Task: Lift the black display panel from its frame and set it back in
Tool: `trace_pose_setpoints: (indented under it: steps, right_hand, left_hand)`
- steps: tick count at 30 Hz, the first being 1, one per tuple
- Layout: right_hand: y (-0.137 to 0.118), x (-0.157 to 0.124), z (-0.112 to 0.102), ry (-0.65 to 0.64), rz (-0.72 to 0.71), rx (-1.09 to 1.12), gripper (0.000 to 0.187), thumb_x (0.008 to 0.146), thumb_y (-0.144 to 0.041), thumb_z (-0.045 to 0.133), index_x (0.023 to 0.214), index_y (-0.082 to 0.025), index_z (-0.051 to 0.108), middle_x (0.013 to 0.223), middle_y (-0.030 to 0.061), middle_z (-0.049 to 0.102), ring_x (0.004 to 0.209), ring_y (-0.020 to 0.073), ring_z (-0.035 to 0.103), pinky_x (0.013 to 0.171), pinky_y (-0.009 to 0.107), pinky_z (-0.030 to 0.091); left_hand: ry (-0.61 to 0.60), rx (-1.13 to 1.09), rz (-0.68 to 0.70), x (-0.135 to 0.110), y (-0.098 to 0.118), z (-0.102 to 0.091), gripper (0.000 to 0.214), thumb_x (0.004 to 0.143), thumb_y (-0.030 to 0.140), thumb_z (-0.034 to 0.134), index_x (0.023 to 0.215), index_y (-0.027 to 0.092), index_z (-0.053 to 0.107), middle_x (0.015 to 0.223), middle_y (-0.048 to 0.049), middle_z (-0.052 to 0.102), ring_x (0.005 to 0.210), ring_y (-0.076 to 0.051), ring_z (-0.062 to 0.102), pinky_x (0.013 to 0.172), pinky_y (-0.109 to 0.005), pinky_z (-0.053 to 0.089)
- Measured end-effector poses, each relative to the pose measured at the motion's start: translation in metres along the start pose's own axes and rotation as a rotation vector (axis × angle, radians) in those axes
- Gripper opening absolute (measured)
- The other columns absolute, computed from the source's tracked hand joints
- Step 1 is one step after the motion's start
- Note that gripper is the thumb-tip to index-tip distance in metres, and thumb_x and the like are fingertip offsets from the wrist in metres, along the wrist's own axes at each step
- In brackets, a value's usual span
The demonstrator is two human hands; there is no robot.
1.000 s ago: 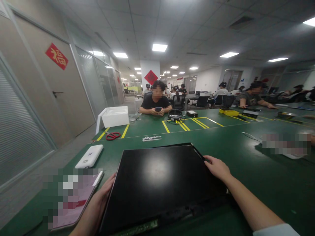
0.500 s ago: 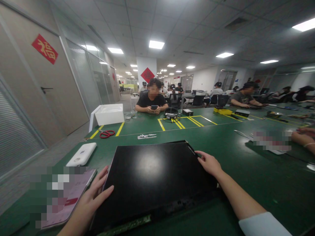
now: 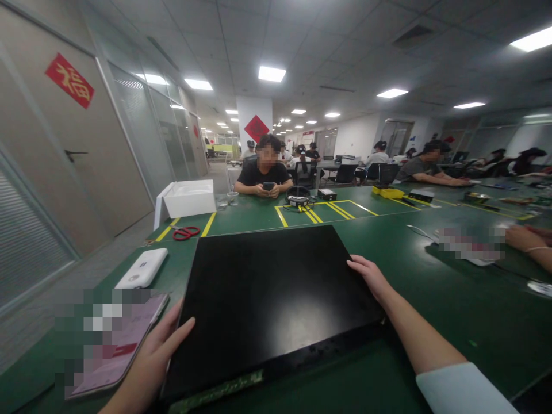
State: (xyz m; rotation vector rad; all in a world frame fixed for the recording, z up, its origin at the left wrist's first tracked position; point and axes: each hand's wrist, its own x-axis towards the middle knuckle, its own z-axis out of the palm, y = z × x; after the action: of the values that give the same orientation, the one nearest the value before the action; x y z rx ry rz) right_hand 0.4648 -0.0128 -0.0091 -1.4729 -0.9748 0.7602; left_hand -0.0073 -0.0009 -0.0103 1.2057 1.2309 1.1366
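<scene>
From my remote seat, I log left to right: pink-screened smartphone [image 3: 129, 333] on the green bench [image 3: 452, 310], white power bank [image 3: 142, 268] just beyond. Left hand [image 3: 161, 343] grips the LCD panel [image 3: 267, 293] by its left edge, thumb on the dark face. Red-handled scissors [image 3: 187, 233] past the far-left corner. LCD panel face up over the bench, circuit strip [image 3: 218, 394] along its near edge. Right hand [image 3: 370, 277] grips the right edge.

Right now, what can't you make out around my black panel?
Black panel, underside: head view, hidden by its upper face.
Left hand: head view, partly behind the panel.
Phone, left part: head view, blurred by pixelation.
Co-worker's arm, far right: head view, cut by right edge.
</scene>
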Motion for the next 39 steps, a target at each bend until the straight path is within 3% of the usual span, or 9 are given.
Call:
trace_pose_setpoints:
  steps: [2, 5, 7, 13, 17, 23, 28, 33, 39]
  right_hand:
    - [-0.012, -0.011, 0.000, -0.181, 0.095, 0.240, 0.050, 0.069, -0.042, 0.066, 0.114, -0.022, 0.065, 0.108, 0.0058, 0.072, 0.100, 0.0249, 0.067, 0.092, 0.041, 0.049]
    - [-0.025, -0.027, 0.002, -0.372, 0.318, 0.301, 0.048, 0.073, -0.042, 0.057, 0.114, -0.018, 0.064, 0.101, 0.0110, 0.074, 0.094, 0.0275, 0.070, 0.087, 0.044, 0.052]
    - [-0.029, -0.032, 0.004, -0.364, 0.344, 0.315, 0.047, 0.072, -0.040, 0.054, 0.111, -0.016, 0.064, 0.096, 0.0128, 0.074, 0.089, 0.0289, 0.071, 0.084, 0.045, 0.053]
    - [-0.029, -0.023, -0.003, -0.157, 0.180, 0.431, 0.043, 0.063, -0.025, 0.051, 0.103, -0.017, 0.063, 0.086, 0.0079, 0.074, 0.083, 0.0275, 0.071, 0.082, 0.045, 0.054]
    - [-0.027, -0.018, -0.012, -0.016, 0.112, 0.427, 0.039, 0.063, -0.026, 0.051, 0.098, -0.018, 0.064, 0.082, 0.0072, 0.072, 0.085, 0.0292, 0.071, 0.080, 0.048, 0.055]
    - [-0.023, -0.011, -0.010, 0.282, 0.003, 0.686, 0.025, 0.062, -0.020, 0.058, 0.087, -0.022, 0.058, 0.079, 0.0003, 0.067, 0.080, 0.0215, 0.068, 0.077, 0.040, 0.057]
    - [-0.017, -0.004, -0.011, 0.512, -0.148, 0.725, 0.035, 0.055, -0.012, 0.063, 0.085, -0.023, 0.051, 0.076, -0.0079, 0.059, 0.069, 0.0116, 0.061, 0.067, 0.028, 0.055]
    - [-0.008, 0.002, -0.018, 0.627, -0.233, 0.699, 0.045, 0.055, -0.011, 0.065, 0.094, -0.025, 0.051, 0.086, -0.0084, 0.061, 0.071, 0.0109, 0.061, 0.065, 0.027, 0.055]
    - [0.000, 0.007, -0.027, 0.726, -0.154, 0.753, 0.053, 0.054, -0.007, 0.065, 0.100, -0.029, 0.048, 0.077, -0.0116, 0.056, 0.062, 0.0086, 0.061, 0.053, 0.020, 0.052]
  left_hand:
    - [0.032, -0.010, -0.028, 0.000, 0.005, 0.001, 0.066, 0.073, 0.057, 0.070, 0.133, 0.033, 0.058, 0.145, 0.0016, 0.055, 0.139, -0.034, 0.040, 0.111, -0.040, 0.040]
    - [0.096, -0.007, -0.061, -0.001, 0.013, 0.004, 0.056, 0.081, 0.054, 0.062, 0.133, 0.033, 0.058, 0.142, -0.0004, 0.057, 0.137, -0.031, 0.044, 0.111, -0.043, 0.039]
    - [0.091, -0.010, -0.068, 0.000, 0.016, 0.005, 0.052, 0.085, 0.054, 0.056, 0.131, 0.031, 0.060, 0.140, -0.0022, 0.060, 0.136, -0.031, 0.045, 0.111, -0.045, 0.038]
    - [0.061, 0.139, 0.132, 0.005, 0.009, 0.006, 0.046, 0.082, 0.055, 0.056, 0.113, 0.026, 0.072, 0.135, -0.0037, 0.063, 0.139, -0.032, 0.040, 0.114, -0.042, 0.033]
    - [0.012, 0.196, 0.124, 0.003, 0.000, 0.003, 0.060, 0.085, 0.061, 0.050, 0.132, 0.024, 0.059, 0.142, -0.0066, 0.057, 0.135, -0.030, 0.046, 0.117, -0.044, 0.025]
    - [-0.116, 0.263, 0.220, 0.001, -0.007, 0.005, 0.062, 0.085, 0.057, 0.054, 0.136, 0.021, 0.051, 0.134, -0.0120, 0.061, 0.117, -0.029, 0.061, 0.108, -0.044, 0.040]
    - [-0.141, 0.278, 0.239, -0.003, -0.006, 0.008, 0.054, 0.086, 0.052, 0.055, 0.131, 0.023, 0.053, 0.131, -0.0111, 0.062, 0.111, -0.027, 0.064, 0.100, -0.040, 0.047]
    - [-0.168, 0.338, 0.236, -0.006, 0.003, 0.012, 0.055, 0.081, 0.051, 0.061, 0.128, 0.024, 0.056, 0.125, -0.0111, 0.065, 0.106, -0.028, 0.065, 0.099, -0.042, 0.047]
    - [-0.183, 0.357, 0.267, -0.007, 0.002, 0.013, 0.051, 0.083, 0.049, 0.060, 0.127, 0.024, 0.056, 0.126, -0.0117, 0.064, 0.107, -0.028, 0.064, 0.099, -0.043, 0.048]
